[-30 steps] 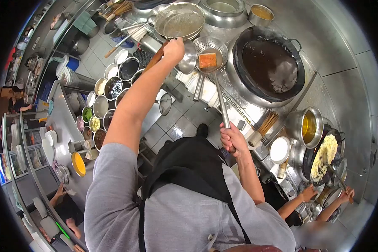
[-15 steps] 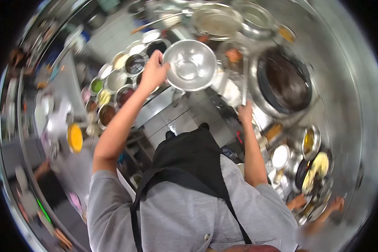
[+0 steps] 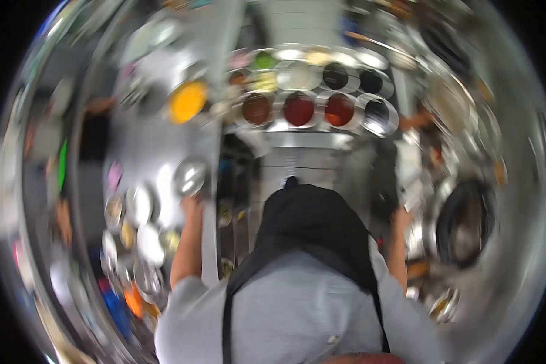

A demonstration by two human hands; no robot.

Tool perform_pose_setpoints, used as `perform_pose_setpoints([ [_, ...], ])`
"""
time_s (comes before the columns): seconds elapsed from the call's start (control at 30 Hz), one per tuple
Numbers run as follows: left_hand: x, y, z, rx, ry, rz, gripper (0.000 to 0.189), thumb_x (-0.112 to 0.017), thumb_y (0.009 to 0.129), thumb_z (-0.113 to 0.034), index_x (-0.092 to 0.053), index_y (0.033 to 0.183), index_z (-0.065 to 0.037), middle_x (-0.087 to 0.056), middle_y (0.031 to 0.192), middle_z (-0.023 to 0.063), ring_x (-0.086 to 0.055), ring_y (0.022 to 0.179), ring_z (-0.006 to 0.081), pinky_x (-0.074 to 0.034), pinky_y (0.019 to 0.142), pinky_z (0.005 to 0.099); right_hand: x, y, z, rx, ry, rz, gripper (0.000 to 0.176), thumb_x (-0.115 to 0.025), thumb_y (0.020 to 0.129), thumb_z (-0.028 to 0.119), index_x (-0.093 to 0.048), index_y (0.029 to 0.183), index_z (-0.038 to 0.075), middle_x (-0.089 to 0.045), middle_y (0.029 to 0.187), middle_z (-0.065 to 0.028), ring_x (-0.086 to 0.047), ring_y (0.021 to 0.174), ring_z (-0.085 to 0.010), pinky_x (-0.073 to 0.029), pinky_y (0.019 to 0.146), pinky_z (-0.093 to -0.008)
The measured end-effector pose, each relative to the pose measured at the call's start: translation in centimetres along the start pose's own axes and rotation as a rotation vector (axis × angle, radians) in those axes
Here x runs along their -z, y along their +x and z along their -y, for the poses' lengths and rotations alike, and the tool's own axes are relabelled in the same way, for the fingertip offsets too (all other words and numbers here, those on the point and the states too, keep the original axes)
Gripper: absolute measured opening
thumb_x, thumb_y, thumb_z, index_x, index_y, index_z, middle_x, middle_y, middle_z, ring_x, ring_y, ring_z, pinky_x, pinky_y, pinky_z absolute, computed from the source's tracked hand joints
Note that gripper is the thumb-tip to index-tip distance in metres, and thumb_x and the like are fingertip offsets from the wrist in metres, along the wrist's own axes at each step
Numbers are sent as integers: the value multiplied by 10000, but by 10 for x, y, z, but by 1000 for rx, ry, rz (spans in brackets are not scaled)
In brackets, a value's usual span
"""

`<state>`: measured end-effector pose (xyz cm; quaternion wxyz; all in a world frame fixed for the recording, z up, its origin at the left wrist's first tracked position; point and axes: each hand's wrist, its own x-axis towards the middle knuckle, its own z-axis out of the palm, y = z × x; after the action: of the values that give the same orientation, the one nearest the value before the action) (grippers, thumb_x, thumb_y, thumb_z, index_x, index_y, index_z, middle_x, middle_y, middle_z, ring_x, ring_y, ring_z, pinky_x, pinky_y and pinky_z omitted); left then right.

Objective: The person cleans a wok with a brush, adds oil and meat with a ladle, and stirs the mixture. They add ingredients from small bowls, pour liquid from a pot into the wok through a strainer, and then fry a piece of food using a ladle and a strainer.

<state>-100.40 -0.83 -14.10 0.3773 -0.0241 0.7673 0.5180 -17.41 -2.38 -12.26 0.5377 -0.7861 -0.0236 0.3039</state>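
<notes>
My left hand (image 3: 192, 205) is closed on the rim of a shiny metal bowl (image 3: 190, 176), over the steel counter (image 3: 151, 142) at the left. On the other side, beside the stove, my right hand (image 3: 400, 216) is closed and smeared by motion. A pale, light-catching shape (image 3: 414, 195), in line with the metal handle seen earlier, runs up from its fingers; the far end is lost in blur. Right of this hand sits a dark wok (image 3: 465, 223). White cloth or paper (image 3: 409, 159) lies above it on the stove side.
Ahead stand rows of metal pots with sauces and seasonings, including a dark red one (image 3: 298, 109). A bowl of yellow liquid (image 3: 187, 102) is on the left counter, with white plates (image 3: 150, 244) nearer me. A wide metal pan (image 3: 452, 103) stands upper right.
My body has turned left. My left hand has carried the metal bowl from the front over to the left counter. My right hand has stayed on the stove side.
</notes>
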Motion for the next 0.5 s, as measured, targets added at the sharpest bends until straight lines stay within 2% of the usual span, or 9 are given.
perform_pose_setpoints([
  [0.07,-7,33,-1,77,-307,38,362,-423,989,-375,-593,1144,-96,-673,959,120,-603,689,239,-503,583,357,6,41,-43,368,-429,-159,161,-628,896,175,-527,1003,109,-451,523,-3,-454,371,-145,-346,323,-317],
  [0.1,-26,-5,-27,74,-345,326,448,-424,959,-467,-596,1137,-93,-656,905,85,-538,610,194,-460,491,305,7,44,-45,285,-359,-115,176,-631,886,187,-521,995,101,-446,518,-5,-453,372,-143,-347,327,-314],
  [0.13,-65,-49,-41,283,-244,-74,510,-436,922,-536,-585,1120,-90,-633,884,74,-541,602,183,-423,444,278,-3,-6,9,128,-310,-114,151,-608,892,151,-517,1002,101,-461,540,-9,-456,376,-143,-350,329,-305],
  [0.17,-109,-114,-58,422,-302,-55,555,-432,907,-570,-560,1110,-70,-614,873,103,-568,630,202,-427,445,273,2,5,-10,237,-276,-119,137,-573,902,114,-509,1023,100,-478,569,-19,-462,380,-145,-358,328,-309],
  [0.23,-168,-104,-12,370,-192,289,532,-541,939,-420,-482,1270,-9,-626,1021,212,-627,748,275,-488,528,300,7,-33,49,161,-232,-39,209,-589,853,97,-557,1036,3,-561,598,-111,-560,424,-213,-437,398,-366],
  [0.3,-256,-230,-9,282,-6,786,534,-584,960,-316,-420,1360,-2,-587,1250,245,-637,907,302,-523,726,331,22,-22,59,100,-212,29,179,-593,863,86,-542,1019,15,-553,597,-80,-534,406,-184,-414,382,-348],
  [0.37,-327,-333,11,183,270,1175,474,-589,977,-329,-457,1323,-32,-617,1245,206,-656,979,314,-509,891,387,37,-29,74,90,-204,56,165,-592,868,82,-530,1010,24,-548,600,-62,-513,394,-166,-397,366,-340],
  [0.43,-395,-404,52,219,450,1512,372,-604,980,-284,-500,1274,-80,-648,1166,139,-671,984,258,-504,878,357,41,-48,83,80,-206,28,155,-588,870,72,-521,1004,29,-538,600,-46,-494,384,-152,-381,353,-330],
  [0.5,-458,-461,110,59,764,1642,518,-705,901,-345,-498,1305,-95,-607,1147,107,-616,1036,197,-463,820,299,52,-68,96,71,-140,55,160,-590,869,61,-515,1009,47,-505,599,-21,-461,380,-129,-352,332,-308],
])
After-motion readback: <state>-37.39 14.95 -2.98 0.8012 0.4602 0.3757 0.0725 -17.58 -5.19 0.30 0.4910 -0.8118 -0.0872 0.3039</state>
